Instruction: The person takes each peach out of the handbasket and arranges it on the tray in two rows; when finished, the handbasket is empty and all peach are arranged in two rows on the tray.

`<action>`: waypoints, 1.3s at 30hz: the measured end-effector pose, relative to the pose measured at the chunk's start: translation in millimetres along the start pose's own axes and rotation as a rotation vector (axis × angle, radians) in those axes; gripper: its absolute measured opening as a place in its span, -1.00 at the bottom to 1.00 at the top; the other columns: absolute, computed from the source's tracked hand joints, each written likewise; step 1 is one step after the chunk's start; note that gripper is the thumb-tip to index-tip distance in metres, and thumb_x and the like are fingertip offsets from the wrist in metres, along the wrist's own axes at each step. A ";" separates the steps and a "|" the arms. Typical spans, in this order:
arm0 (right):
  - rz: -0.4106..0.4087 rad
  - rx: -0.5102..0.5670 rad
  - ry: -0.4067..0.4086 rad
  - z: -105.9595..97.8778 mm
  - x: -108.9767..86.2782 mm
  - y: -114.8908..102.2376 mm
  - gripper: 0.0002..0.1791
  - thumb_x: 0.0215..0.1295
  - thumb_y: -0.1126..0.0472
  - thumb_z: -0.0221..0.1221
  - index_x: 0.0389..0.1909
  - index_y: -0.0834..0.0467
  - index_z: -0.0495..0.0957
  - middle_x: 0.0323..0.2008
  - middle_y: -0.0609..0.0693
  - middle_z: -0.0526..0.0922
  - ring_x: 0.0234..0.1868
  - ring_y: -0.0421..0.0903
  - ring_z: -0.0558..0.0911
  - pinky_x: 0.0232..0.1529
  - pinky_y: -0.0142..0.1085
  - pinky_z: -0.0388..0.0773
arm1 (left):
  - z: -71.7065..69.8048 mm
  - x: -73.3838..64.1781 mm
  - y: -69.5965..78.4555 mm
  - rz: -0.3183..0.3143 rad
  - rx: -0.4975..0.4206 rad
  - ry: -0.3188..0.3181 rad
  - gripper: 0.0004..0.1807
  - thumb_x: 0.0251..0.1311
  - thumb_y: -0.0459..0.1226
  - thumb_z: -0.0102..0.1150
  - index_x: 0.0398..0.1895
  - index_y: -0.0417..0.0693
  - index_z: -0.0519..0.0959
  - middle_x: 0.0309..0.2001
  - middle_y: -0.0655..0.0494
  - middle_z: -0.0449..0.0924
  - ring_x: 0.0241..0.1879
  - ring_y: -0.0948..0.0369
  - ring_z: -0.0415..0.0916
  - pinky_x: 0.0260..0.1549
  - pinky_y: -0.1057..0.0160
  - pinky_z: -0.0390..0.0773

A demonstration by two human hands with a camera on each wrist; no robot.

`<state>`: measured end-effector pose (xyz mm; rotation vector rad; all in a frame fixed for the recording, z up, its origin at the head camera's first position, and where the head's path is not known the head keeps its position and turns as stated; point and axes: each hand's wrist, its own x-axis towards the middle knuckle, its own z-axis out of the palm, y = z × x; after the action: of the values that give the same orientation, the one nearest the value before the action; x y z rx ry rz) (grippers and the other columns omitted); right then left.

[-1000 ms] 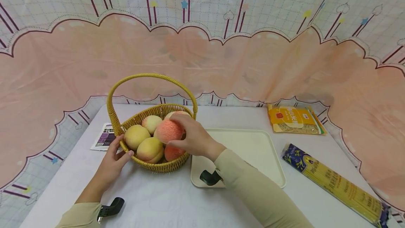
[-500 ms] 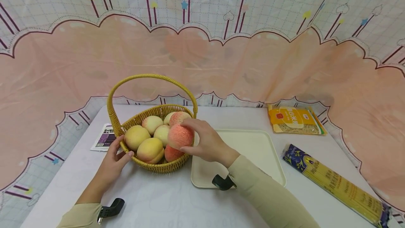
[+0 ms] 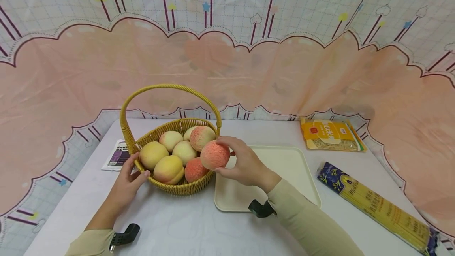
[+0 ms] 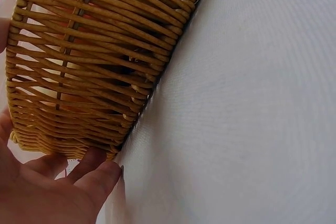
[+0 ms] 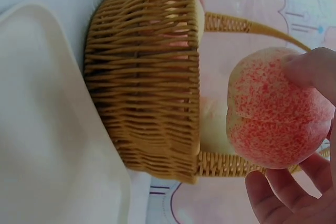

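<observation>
A yellow wicker basket (image 3: 185,188) with a tall arched handle holds several peaches, some pale yellow, such as the front one (image 3: 168,169), and some red. My left hand (image 3: 126,183) grips the basket's left rim; in the left wrist view its fingers (image 4: 100,179) lie against the woven outside. A reddish peach (image 3: 215,155) is pinched between the thumb and fingers of my right hand (image 3: 247,167), raised at the basket's right rim. The right wrist view shows that peach (image 5: 278,108) beyond the rim, its skin speckled red over cream.
A cream tray (image 3: 281,169) lies right of the basket, under my right hand. Farther right are an orange food packet (image 3: 332,135) and a long pack of noodles (image 3: 376,206). A purple and white packet (image 3: 118,156) lies behind the basket's left side.
My right hand has moved right with the peach, from over the middle of the basket to its right rim, uncovering more peaches. My left hand has stayed on the basket.
</observation>
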<state>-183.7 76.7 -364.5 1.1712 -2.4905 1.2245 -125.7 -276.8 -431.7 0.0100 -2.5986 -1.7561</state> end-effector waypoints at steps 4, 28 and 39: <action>0.010 0.006 0.008 -2.7 -4.1 5.0 -0.25 0.05 0.26 0.46 0.28 0.26 0.39 0.26 0.13 0.47 0.17 0.02 0.50 0.00 -0.08 0.61 | -0.4 -0.4 0.1 0.004 -0.001 0.008 -0.13 0.49 -0.18 0.05 0.58 -0.21 -0.26 0.54 -0.40 -0.33 0.37 -0.52 -0.03 0.27 -0.36 0.13; 0.166 -0.026 0.059 -10.8 -14.4 53.2 -0.22 0.02 0.35 0.48 0.28 0.37 0.35 0.16 0.23 0.52 0.15 0.10 0.53 0.00 -0.08 0.64 | 0.3 0.3 2.0 -0.011 -0.009 -0.003 -0.13 0.48 -0.25 0.04 0.59 -0.21 -0.28 0.54 -0.41 -0.34 0.37 -0.52 -0.04 0.26 -0.36 0.15; 0.270 -0.010 0.039 -0.2 1.3 65.9 -0.25 0.06 0.37 0.45 0.27 0.41 0.35 0.16 0.27 0.51 0.17 0.15 0.52 0.12 -0.07 0.58 | 0.2 0.4 0.0 -0.016 -0.013 -0.003 -0.13 0.48 -0.25 0.04 0.59 -0.21 -0.29 0.54 -0.41 -0.33 0.37 -0.52 -0.04 0.26 -0.36 0.15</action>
<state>-230.3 100.4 -404.6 0.8181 -2.6881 1.2780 -126.1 -276.6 -431.8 0.0273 -2.5967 -1.7790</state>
